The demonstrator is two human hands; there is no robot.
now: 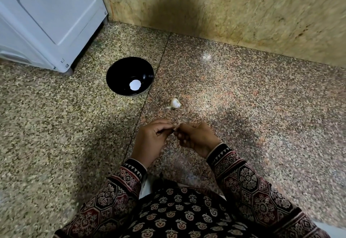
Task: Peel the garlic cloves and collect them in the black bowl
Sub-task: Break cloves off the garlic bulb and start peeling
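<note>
Two hands are meeting low over the floor, knuckles up and fingertips pressed together. The left hand (151, 140) and the right hand (196, 138) are both curling their fingers in to pinch one tiny thing between them. I'm judging it a garlic clove being worked out of its skin, though the fingers are hiding nearly all of it.

Straight ahead of that pinch, near but apart, a loose garlic piece (175, 103) is lying on the floor, a wisp of skin trailing off to its left. Beyond it, forward and to the left, the black bowl (114, 69) is sitting upright, mouth open to us. The left hand is the nearer one, so a drop into the bowl is looking like a forward-left reach. A white patch is showing at the bowl's bottom; I cannot tell whether it is a clove or glare.

Everything is resting on a speckled stone floor (243, 97), with a dark seam running from beside the bowl toward the left wrist. A yellowish marble wall (224, 3) is closing the far side, and a white appliance (46, 12) is standing at far left. Patterned sleeves (249, 181) are filling the foreground.
</note>
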